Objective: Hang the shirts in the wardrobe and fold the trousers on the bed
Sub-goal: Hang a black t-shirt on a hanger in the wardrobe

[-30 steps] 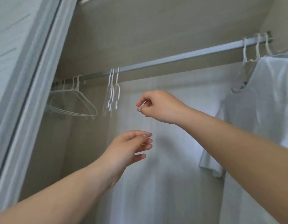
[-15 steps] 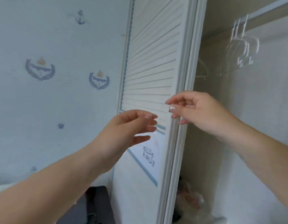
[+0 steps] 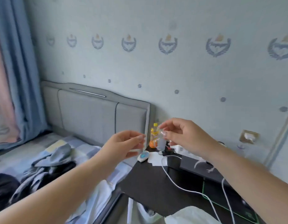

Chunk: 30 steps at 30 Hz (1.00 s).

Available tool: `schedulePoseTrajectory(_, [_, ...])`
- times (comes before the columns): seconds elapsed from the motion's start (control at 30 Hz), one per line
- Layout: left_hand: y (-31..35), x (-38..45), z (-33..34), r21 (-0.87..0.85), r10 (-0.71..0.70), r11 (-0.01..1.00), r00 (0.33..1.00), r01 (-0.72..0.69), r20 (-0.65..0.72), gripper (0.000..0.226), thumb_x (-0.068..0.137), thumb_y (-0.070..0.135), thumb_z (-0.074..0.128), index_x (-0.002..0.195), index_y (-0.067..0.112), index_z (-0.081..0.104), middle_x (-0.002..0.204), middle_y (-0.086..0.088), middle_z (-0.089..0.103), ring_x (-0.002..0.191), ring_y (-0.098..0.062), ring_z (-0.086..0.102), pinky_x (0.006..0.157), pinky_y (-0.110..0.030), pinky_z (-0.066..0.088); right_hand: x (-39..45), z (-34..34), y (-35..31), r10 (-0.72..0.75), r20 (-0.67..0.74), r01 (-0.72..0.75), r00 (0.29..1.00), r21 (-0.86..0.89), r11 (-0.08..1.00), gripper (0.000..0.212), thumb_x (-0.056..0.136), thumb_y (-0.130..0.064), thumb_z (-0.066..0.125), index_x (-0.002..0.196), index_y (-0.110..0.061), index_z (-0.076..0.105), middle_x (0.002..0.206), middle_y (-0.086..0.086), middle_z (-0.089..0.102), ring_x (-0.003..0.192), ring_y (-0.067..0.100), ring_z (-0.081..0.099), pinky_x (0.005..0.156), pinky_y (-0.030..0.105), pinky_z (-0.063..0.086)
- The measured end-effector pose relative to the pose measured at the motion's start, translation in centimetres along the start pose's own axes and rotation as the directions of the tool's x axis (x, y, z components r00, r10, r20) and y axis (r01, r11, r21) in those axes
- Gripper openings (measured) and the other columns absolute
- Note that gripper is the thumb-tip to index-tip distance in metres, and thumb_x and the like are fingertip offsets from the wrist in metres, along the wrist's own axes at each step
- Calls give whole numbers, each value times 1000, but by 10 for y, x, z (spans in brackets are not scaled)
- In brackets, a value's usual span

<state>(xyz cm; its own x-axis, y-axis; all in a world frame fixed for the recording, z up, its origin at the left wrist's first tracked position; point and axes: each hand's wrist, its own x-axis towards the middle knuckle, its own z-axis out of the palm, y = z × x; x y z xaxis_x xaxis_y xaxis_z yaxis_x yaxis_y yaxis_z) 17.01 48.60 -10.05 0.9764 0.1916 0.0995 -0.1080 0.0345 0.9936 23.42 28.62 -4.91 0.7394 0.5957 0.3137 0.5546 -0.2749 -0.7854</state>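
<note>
Both my hands are raised in front of me with nothing in them. My left hand (image 3: 124,145) is loosely curled with fingers apart. My right hand (image 3: 182,136) is beside it, fingers half bent and apart. Below and to the left lies the bed (image 3: 15,152) with a checked blue sheet. A crumpled pile of blue-grey clothes (image 3: 48,164) rests on it, and a dark garment (image 3: 4,186) lies at the left edge. The wardrobe is out of view.
A grey padded headboard (image 3: 91,113) stands against the wallpapered wall. Right of the bed is a black desk (image 3: 149,183) with a yellow bottle (image 3: 153,135), white cables (image 3: 177,183), papers and a dark box. Blue curtains (image 3: 22,62) hang at left.
My view has swung left from the wardrobe rail, past its slatted door, to the bed and desk. Both hands stayed raised and empty throughout.
</note>
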Motion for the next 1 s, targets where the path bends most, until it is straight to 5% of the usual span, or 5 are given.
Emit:
schedulePoseTrajectory(0.17, [-38, -42, -133, 15, -105, 993, 948, 115, -300, 16, 92, 21, 62, 81, 23, 73, 80, 6, 74, 74, -4, 69, 71, -22, 56, 74, 128, -5, -47, 244, 9, 969, 155, 988, 16, 88, -11, 64, 89, -27, 67, 86, -1, 65, 79, 7, 63, 68, 24, 56])
schedulePoseTrajectory(0.37, [-78, -91, -245, -61, -234, 967, 764, 249, -602, 9, 89, 28, 66, 88, 23, 74, 84, 6, 75, 77, -3, 70, 65, -21, 54, 137, 265, -6, -98, 513, -33, 853, 239, 970, 13, 89, -11, 64, 91, -24, 65, 87, 2, 66, 75, 6, 63, 66, 21, 55])
schedulePoseTrajectory(0.47, [-100, -103, -293, -107, -278, 951, 657, 289, -701, 10, 88, 30, 68, 91, 23, 74, 87, 5, 75, 81, -6, 71, 75, -26, 56, 173, 334, 2, -113, 623, -61, 774, 251, 966, 11, 89, -13, 65, 92, -24, 65, 85, -1, 65, 73, 1, 63, 66, 20, 55])
schedulePoseTrajectory(0.7, [-136, -88, -385, -206, -357, 912, 438, 355, -825, 11, 92, 24, 63, 94, 19, 73, 86, 4, 74, 82, -7, 69, 84, -30, 55, 263, 464, 27, -130, 746, -135, 653, 284, 949, 11, 88, -19, 65, 88, -30, 68, 83, -9, 69, 80, 5, 68, 64, 18, 54])
schedulePoseTrajectory(1.0, [-189, -106, -476, -348, -462, 851, 246, 394, -852, 13, 93, 25, 61, 97, 19, 72, 91, 3, 74, 90, -11, 70, 84, -28, 55, 329, 606, 44, -94, 864, -205, 495, 221, 953, 13, 89, -17, 64, 90, -30, 68, 82, -9, 70, 78, 1, 67, 68, 18, 56])
